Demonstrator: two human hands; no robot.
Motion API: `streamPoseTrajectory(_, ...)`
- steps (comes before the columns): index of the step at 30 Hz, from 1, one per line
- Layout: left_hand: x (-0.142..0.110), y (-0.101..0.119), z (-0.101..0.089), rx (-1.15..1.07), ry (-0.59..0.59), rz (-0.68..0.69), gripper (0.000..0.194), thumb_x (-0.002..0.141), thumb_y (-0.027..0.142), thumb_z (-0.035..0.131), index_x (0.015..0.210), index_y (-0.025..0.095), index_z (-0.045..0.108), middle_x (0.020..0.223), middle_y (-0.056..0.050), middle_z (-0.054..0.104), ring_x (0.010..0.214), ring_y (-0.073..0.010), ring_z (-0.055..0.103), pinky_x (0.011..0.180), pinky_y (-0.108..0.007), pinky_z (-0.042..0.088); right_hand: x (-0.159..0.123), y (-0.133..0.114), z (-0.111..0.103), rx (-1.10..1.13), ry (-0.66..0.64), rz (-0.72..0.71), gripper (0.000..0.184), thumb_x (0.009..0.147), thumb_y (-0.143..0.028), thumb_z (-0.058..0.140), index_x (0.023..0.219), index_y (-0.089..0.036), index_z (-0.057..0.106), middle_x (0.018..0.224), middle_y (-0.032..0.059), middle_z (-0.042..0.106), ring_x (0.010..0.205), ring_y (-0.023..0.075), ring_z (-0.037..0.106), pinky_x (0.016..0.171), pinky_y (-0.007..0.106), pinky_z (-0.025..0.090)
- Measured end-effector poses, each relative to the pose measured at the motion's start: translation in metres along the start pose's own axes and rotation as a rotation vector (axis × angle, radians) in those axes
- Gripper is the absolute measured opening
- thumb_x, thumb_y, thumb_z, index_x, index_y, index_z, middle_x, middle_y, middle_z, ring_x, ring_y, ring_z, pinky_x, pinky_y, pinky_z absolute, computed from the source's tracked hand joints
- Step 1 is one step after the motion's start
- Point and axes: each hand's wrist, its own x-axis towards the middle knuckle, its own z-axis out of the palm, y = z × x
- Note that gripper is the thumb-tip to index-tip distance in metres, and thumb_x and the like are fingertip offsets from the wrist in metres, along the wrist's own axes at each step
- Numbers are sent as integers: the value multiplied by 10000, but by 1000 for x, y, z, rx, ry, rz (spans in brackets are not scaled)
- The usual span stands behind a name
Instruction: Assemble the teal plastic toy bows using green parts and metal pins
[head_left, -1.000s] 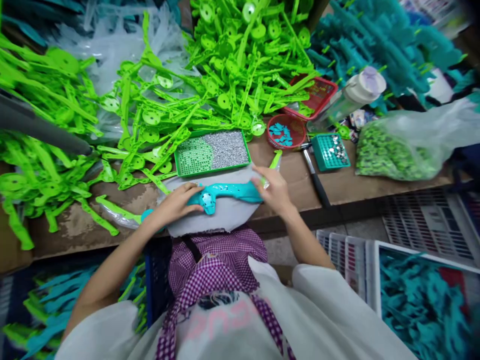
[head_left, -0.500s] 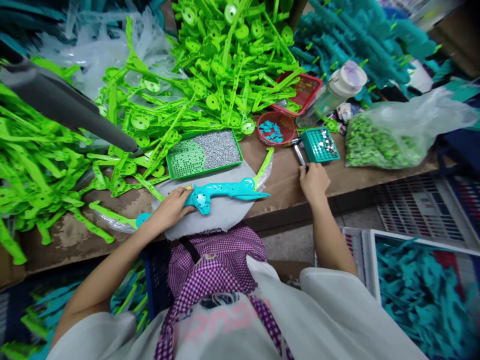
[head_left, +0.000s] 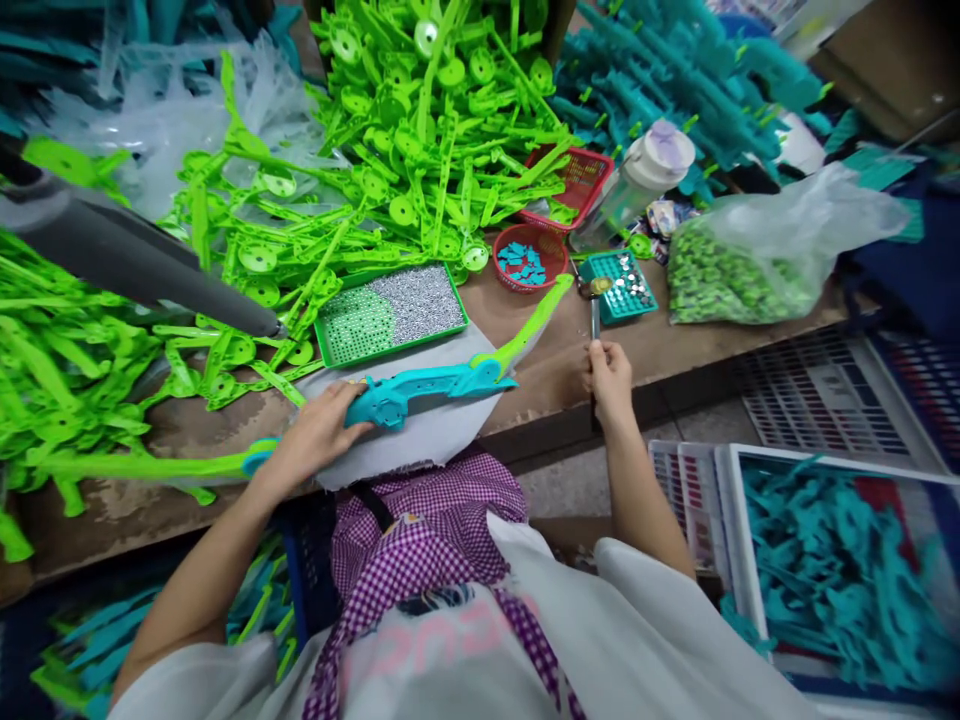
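Note:
My left hand (head_left: 319,428) is closed over the left part of a long turquoise plastic toy piece (head_left: 442,380), which lies on a pale grey pad (head_left: 435,440) at the table's front edge. A lime-green arm (head_left: 532,325) is joined to its right end and points up and right. Beyond my left wrist, another lime-green arm (head_left: 165,467) with a turquoise disc reaches left. My right hand (head_left: 611,382) grips a hammer (head_left: 595,318) by the handle, head up, to the right of the toy piece. Behind the pad, a green tray (head_left: 352,325) holds many tiny silver pieces.
Lime-green parts (head_left: 420,130) are heaped at the back and left. A red round basket (head_left: 556,270) of turquoise bits and a teal basket (head_left: 626,314) stand near the hammer. A bag of green pieces (head_left: 742,270) lies right. A grey pole (head_left: 150,245) juts in from the left.
The toy piece now shows a different, flatter face, and its lime-green arms reach further outward. My right hand has raised the hammer from beside the teal basket. The view has shifted slightly.

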Motion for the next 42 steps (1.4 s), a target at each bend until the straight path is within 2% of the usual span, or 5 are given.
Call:
streamPoseTrajectory(7,-21,27,13,286,232,-136,384,989,181,433,1334,185,600,1308,-184,642,982,-303,690,861,-414,507,-58,-38,40,499,-60,70,509,761,-698,698,886,-263,464,568,-136,437,360,35,335,342,153,281)
streamPoseTrajectory(18,-7,8,-10,214,-67,7,580,1018,378,460,1584,293,365,1187,-112,685,984,-290,701,807,-340,526,-63,-54,76,665,-146,133,505,762,-685,697,854,-261,438,536,-139,432,359,33,332,341,154,258)
streamPoseTrajectory(27,4,-5,-22,-54,-45,91,573,996,469,459,1527,256,453,1382,-101,644,1194,-302,636,1007,-408,493,-59,-75,82,754,-173,104,491,769,-671,703,875,-264,448,548,-142,397,362,29,291,334,156,240)
streamPoseTrajectory(36,-10,1,-35,-147,14,36,554,958,468,522,1458,229,538,1194,-80,702,990,-256,659,896,-345,526,-66,-53,73,599,-154,80,455,818,-687,634,917,-269,484,583,-127,420,375,48,310,358,175,237)
streamPoseTrajectory(42,-32,17,-7,204,115,29,512,940,234,454,1420,345,595,1217,-105,670,989,-279,649,825,-367,530,-57,-1,35,-131,95,-121,503,837,-713,534,873,-215,596,725,15,627,679,183,576,632,298,445)
